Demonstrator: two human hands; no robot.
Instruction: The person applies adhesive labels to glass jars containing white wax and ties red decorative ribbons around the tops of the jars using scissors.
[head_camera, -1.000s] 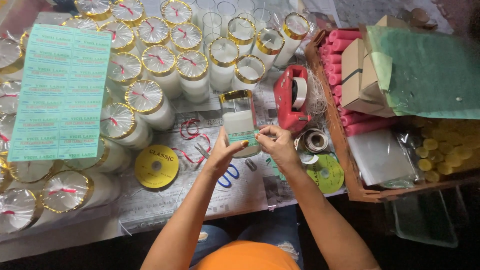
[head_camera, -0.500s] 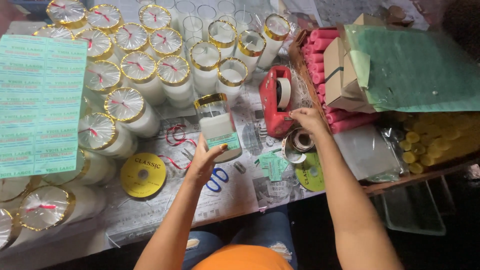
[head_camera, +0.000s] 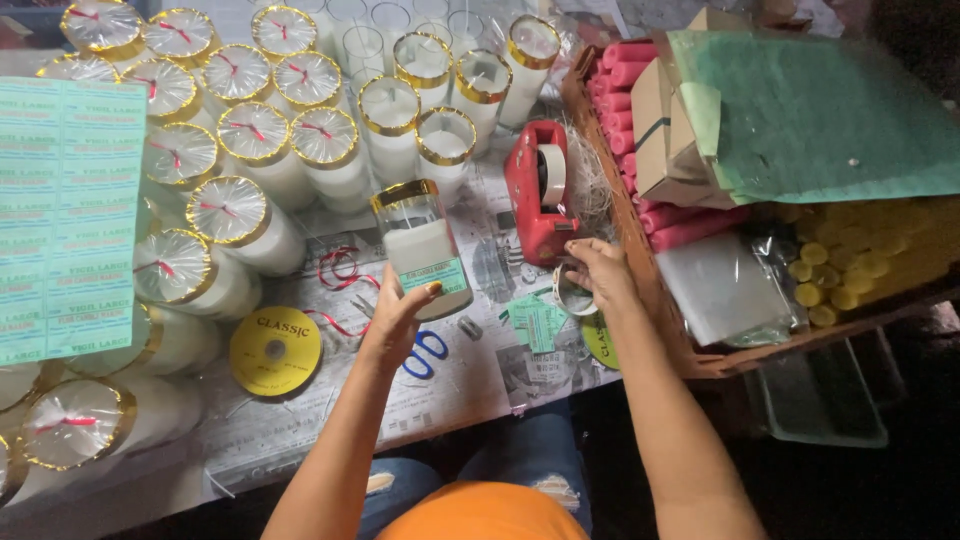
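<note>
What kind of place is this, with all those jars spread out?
Most likely a small candle-making or packing bench. The left hand holds a labelled glass candle jar, rows of gold-rimmed wrapped candles cover the table, and a sheet of green labels and a red tape dispenser lie by.

table (head_camera: 470, 375): newspaper-covered, crowded | wooden crate (head_camera: 700, 362): at its right edge | floor: dark, in shadow

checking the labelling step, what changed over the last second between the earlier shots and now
The right hand let go of the candle jar, where it had been pressing the green label, reached out toward the red tape dispenser, and now sits lower, on a small tape roll beside it. The left hand held the jar upright throughout. The scissors and yellow ribbon spool lie as before.
</note>
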